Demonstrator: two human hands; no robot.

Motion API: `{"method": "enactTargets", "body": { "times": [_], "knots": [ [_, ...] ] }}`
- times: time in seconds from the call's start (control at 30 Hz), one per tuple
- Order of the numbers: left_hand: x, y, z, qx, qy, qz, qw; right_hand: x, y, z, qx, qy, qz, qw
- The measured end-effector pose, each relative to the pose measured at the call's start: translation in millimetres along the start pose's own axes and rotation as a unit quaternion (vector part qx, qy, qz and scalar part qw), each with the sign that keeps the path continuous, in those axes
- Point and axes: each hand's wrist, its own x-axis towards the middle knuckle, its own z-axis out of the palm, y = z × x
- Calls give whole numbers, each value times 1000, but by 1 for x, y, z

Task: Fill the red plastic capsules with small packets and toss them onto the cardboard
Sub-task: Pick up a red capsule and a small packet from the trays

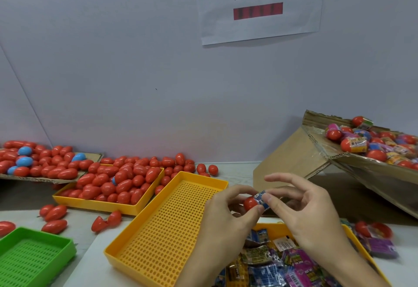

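Note:
My left hand [228, 214] grips a red capsule half [250, 203] between thumb and fingers above the table. My right hand [303, 214] pinches a small blue packet [262, 199] with thumb and index finger, and the packet's end sits at the capsule's open mouth. Its other fingers are spread. Below the hands a yellow tray [359, 250] holds many small colourful packets [280, 266]. Closed red capsules [117, 185] fill another yellow tray at the left. A cardboard sheet [47, 179] at the far left carries red capsules [45, 162] and some blue ones.
An empty perforated yellow tray [165, 225] lies in the middle, a green tray [34, 257] at the bottom left. Loose capsules [54, 216] are scattered on the table. At the right, a tilted cardboard box [362, 164] holds wrapped capsules [375, 144]. A paper sign hangs on the wall.

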Motion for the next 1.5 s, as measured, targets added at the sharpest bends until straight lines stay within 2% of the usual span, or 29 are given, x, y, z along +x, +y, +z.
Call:
{"method": "enactTargets", "body": {
  "times": [0.2,0.43,0.8,1.13,1.3,1.5],
  "knots": [
    [2,1,0,-55,10,-18,998,-1,0,0,-5,9,-17,1000],
    [3,1,-1,-127,31,-41,991,-6,1,6,-139,-28,-78,987],
    [3,-1,8,-93,56,-38,993,-7,0,14,-239,-35,-113,964],
    [3,1,7,-169,7,-99,981,-9,3,15,-192,-50,-125,972],
    [5,-3,5,-127,-25,-87,988,-8,3,14,-190,-44,-135,971],
    [6,-5,3,-132,-40,-90,986,-7,3,13,-182,-31,-141,973]
  ]
}}
